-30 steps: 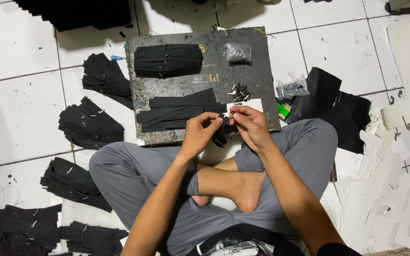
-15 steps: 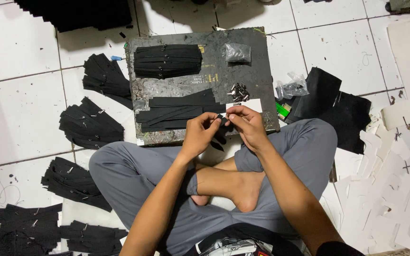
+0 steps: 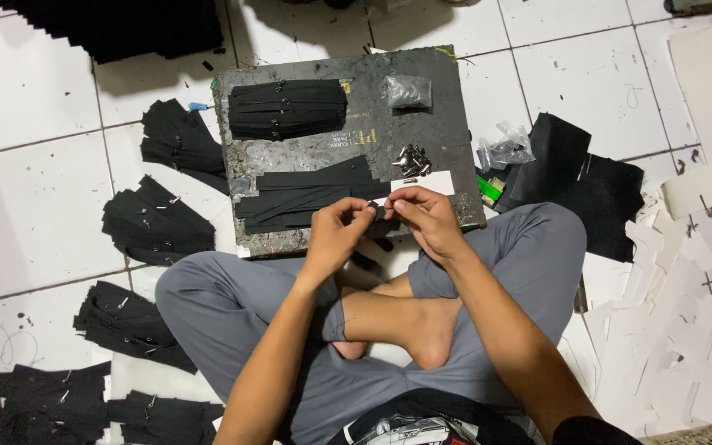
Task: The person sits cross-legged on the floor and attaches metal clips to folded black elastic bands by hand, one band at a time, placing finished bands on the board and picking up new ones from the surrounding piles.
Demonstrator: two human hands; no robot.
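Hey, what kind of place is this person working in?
Likely an informal home workshop: white tiled floor, a worn dark work board, bundles of black strips, small metal clips; both hands pinch one strip.

Seen from the head view, a person in grey trousers sits cross-legged on a white tiled floor, the left hand and right hand meeting fingertip to fingertip over a small black strip pinched between them at the near edge of a dark board. On the board lie a stack of black strips, more loose black strips, a heap of small metal pieces and a small clear bag. Bundles of black strips lie on the floor at the left, white paper scraps at the right.
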